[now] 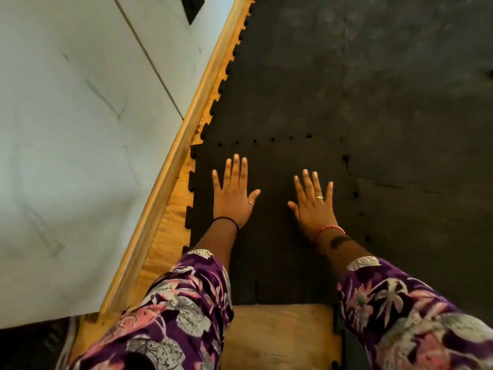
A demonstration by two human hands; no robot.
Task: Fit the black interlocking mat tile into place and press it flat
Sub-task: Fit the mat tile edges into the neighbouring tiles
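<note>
Mat tile [269, 236], black, lies flat on the wooden floor [280, 337], directly under both of your palms. Its far edge meets the neighbouring mats [373, 89] along a toothed seam [272, 140] just beyond your fingertips; its right edge meets them along a second seam running back toward you.

Your left hand [233, 194] is spread open, palm down, fingers splayed, gripping nothing, resting on the tile's left half. Your right hand [314, 206] is the same: flat, open, pressing on the right half, close to the right seam.

Small dark gaps show at several tabs along both seams, so I judge the joints not fully seated.

Key relation: both seams lie forward and to the right of your hands. The right hand is nearer the right seam; the far seam is about equally near both.

Left edge tabs stand free over bare wood, beside the wooden trim strip [170, 166] and pale wall panel [80, 129]. Near edge ends short of your patterned sleeves [186, 303].
</note>
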